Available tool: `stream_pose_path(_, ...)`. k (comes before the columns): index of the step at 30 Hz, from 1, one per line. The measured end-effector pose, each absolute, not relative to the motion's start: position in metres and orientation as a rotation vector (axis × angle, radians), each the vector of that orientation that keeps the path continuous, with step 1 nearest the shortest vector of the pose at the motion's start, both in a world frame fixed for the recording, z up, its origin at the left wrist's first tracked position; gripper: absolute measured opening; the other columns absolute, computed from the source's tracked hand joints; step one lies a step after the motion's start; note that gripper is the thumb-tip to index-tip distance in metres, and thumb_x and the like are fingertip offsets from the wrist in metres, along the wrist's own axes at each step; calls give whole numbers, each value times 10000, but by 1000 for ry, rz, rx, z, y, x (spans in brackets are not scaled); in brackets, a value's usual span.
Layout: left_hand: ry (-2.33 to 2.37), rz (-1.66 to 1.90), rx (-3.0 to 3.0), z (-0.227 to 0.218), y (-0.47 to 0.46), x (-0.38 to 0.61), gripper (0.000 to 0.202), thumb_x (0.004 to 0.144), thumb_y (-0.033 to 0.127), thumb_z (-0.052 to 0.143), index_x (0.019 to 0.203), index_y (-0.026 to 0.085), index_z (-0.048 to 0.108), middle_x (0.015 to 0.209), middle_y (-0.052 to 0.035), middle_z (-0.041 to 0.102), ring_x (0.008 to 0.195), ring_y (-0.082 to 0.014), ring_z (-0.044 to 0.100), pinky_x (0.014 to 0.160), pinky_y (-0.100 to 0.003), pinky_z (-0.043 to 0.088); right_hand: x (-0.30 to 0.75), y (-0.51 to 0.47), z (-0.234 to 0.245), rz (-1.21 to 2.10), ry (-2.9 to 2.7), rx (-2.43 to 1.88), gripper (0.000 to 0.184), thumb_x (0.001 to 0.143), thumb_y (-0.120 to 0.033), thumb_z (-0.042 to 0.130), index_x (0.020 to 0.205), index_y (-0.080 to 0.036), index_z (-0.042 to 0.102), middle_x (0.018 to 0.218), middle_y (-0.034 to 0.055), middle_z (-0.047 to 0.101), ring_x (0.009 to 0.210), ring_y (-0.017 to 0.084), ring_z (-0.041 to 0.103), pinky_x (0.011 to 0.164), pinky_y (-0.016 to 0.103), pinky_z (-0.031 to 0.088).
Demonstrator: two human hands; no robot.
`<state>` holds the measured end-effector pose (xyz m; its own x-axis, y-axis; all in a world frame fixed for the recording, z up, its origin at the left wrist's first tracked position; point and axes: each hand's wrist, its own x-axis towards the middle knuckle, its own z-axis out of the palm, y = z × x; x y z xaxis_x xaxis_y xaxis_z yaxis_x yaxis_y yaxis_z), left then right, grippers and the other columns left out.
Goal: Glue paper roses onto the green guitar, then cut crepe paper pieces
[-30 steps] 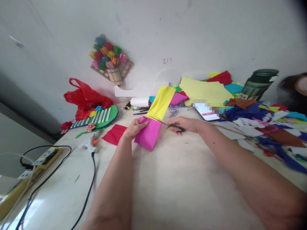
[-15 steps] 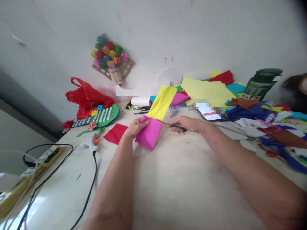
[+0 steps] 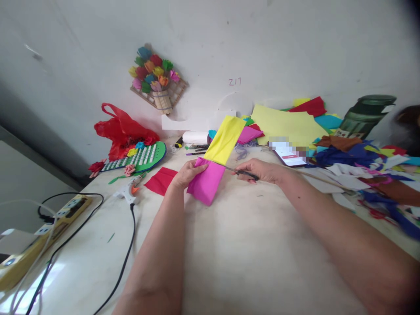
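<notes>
My left hand [image 3: 187,174] pinches a pink crepe paper piece [image 3: 207,183] near its top left corner, thumb on top. A longer yellow crepe paper strip [image 3: 226,138] lies against it and reaches up and to the right. Dark-handled scissors [image 3: 246,174] are in my right hand [image 3: 257,169], their blades pointing left along the line where yellow and pink meet. Whether the blades are apart is too small to tell. Left of my left hand, a red crepe paper piece [image 3: 160,180] lies on the table.
At the left are a glue gun [image 3: 130,192], its cord and a power strip [image 3: 62,218]. A red bag [image 3: 123,127] and a green board with white pieces [image 3: 151,157] stand behind. To the right are a phone [image 3: 290,155], paper scraps [image 3: 341,153] and a green bottle [image 3: 365,118].
The whole view has shifted slightly, so everything appears a little further right. Both hands keep their grips, and the scissors stay at the line between yellow and pink.
</notes>
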<state>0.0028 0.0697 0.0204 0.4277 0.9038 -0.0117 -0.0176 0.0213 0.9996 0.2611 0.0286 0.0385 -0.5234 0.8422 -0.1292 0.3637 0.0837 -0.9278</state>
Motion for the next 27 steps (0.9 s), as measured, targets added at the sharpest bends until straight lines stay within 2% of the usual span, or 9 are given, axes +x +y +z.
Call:
stream_pose_path(5,871,873,1356,21,69,3,341,629,364,733,876,146,643,761,-36,679,662,-164,633,637,-264,491,260,29,37,1508,-1871,-1164,473,640,-449,675,954,-100,625,539,-59,436,438,43,357,438,219,295)
stream_pose_path(8,869,860,1356,22,68,5,354,623,367,737,876,139,643,780,-47,681,663,-169,634,641,-271,493,260,29,37,1512,-1910,-1105,431,672,-477,645,890,-106,630,524,-56,438,441,49,362,456,231,324)
stream_pose_path(12,859,832,1372,22,66,10,344,631,371,731,870,139,643,774,-51,683,669,-179,637,644,-282,497,261,29,38,1498,-1981,-1076,438,691,-504,618,894,-115,622,534,-48,459,460,61,395,459,228,322)
stream_pose_path(17,851,820,1378,22,65,14,318,636,365,728,847,143,646,764,-49,682,657,-173,636,629,-271,500,260,27,39,1452,-1985,-1133,422,691,-468,627,929,-118,622,566,-21,509,471,70,425,448,223,311)
stream_pose_path(27,846,834,1358,21,66,12,360,622,375,736,876,139,638,812,-61,686,672,-180,643,643,-281,509,255,24,40,1450,-1943,-1047,419,689,-419,620,962,-101,625,569,-53,413,475,52,355,437,215,296)
